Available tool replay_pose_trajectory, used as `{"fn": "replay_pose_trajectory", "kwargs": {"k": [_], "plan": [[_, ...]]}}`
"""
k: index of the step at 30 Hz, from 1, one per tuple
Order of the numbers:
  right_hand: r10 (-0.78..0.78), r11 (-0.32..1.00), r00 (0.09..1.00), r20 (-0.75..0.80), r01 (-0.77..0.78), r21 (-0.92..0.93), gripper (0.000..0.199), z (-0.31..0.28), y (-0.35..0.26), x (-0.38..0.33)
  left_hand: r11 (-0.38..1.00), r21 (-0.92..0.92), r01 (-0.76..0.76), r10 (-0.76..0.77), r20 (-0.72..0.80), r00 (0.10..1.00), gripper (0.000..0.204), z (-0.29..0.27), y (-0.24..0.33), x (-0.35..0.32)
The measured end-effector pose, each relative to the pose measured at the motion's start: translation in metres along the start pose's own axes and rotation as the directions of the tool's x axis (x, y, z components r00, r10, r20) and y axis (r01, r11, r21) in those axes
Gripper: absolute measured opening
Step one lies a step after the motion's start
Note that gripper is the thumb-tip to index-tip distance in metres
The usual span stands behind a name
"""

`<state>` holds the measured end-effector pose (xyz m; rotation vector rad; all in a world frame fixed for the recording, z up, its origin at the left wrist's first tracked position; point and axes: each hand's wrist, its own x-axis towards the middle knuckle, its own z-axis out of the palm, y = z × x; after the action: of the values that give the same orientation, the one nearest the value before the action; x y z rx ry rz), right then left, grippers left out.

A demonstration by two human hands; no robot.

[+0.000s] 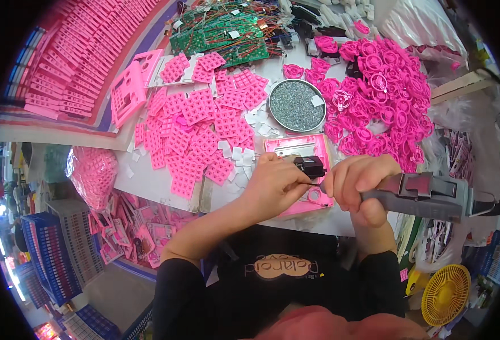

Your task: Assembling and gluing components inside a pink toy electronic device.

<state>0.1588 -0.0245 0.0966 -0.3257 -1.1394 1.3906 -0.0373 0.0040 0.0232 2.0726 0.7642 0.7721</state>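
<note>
My right hand is wrapped round a grey electric screwdriver, which lies nearly level with its bit pointing left. At the bit's tip, the fingers of my left hand are pinched together; whatever sits between them is too small to make out. Beneath both hands lies a pink plastic housing, open side up. A black block-shaped part and a silvery strip are in it. Just beyond the housing stands a round tin full of small metal screws.
Pink button pads are heaped to the left, near small white squares. Green circuit boards with wires lie at the back. Pink ring-shaped parts pile up at the right. Pink housings fill the far left; a yellow basket is lower right.
</note>
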Motion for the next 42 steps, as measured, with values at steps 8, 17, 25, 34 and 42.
{"fn": "replay_pose_trajectory", "kwargs": {"k": [8, 17, 25, 34, 42], "plan": [[-0.104, 0.994, 0.995, 0.001, 0.104, -0.042, 0.028, -0.016, 0.011, 0.001, 0.943, 0.332, 0.018, 0.069, -0.248, 0.966, 0.040, 0.001, -0.007, -0.006], [-0.124, 0.986, 0.989, 0.077, 0.131, -0.105, 0.026, -0.033, 0.050, 0.009, 0.865, 0.499, -0.052, 0.186, -0.223, 0.957, 0.045, 0.013, -0.044, -0.022], [-0.097, 0.960, 0.994, -0.044, 0.082, -0.268, 0.030, -0.018, 0.061, 0.010, 0.888, 0.458, -0.047, 0.179, -0.249, 0.952, 0.042, 0.012, -0.045, -0.025], [-0.088, 0.892, 0.982, 0.168, 0.153, -0.424, 0.025, -0.026, 0.064, 0.016, 0.883, 0.465, -0.070, 0.208, -0.251, 0.945, 0.040, 0.015, -0.048, -0.028], [-0.007, 0.864, 0.966, 0.257, 0.135, -0.484, 0.021, -0.030, 0.061, 0.021, 0.856, 0.511, -0.085, 0.264, -0.290, 0.920, 0.040, 0.022, -0.051, -0.031]]}}
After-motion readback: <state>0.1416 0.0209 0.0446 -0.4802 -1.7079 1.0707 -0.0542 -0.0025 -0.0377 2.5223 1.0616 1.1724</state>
